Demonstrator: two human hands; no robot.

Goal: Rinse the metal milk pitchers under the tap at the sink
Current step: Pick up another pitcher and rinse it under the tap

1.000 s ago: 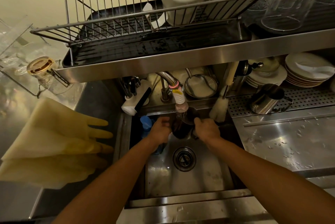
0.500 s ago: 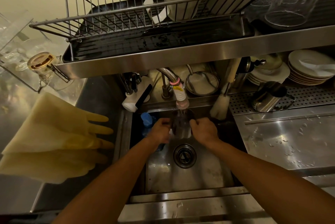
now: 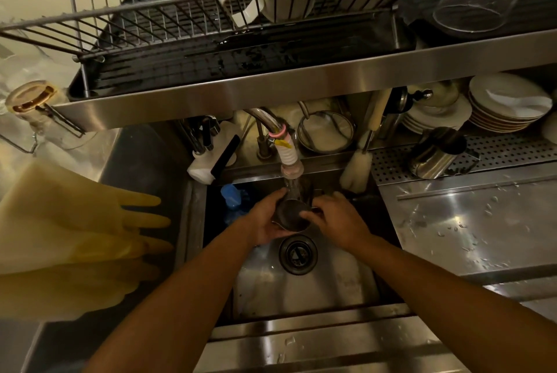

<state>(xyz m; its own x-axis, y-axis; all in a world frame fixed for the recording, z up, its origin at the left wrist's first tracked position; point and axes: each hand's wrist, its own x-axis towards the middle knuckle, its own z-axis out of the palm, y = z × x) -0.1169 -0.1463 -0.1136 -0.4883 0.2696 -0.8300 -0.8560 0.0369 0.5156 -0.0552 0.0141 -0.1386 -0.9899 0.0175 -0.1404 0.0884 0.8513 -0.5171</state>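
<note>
A small metal milk pitcher point(image 3: 290, 215) is held over the sink point(image 3: 316, 288), just above the drain point(image 3: 297, 255). Its mouth faces up and towards me. My left hand point(image 3: 265, 218) wraps its left side. My right hand point(image 3: 334, 218) grips its right rim and handle side. The tap point(image 3: 289, 155), with a white ribbed nozzle, hangs directly over it and water runs down into the pitcher. A second metal pitcher point(image 3: 434, 155) rests tilted on the perforated drain board at the right.
Yellow rubber gloves point(image 3: 72, 222) hang over the left counter. A blue sponge point(image 3: 232, 197) lies in the sink's back left corner, and a white bottle brush point(image 3: 357, 167) leans at the back right. Stacked plates point(image 3: 506, 107) and a low steel shelf point(image 3: 301, 86) with a dish rack overhang the sink.
The pitcher has turned under the stream, from a more upright, side-on hold to one with its mouth facing up at me. Both hands stayed on it.
</note>
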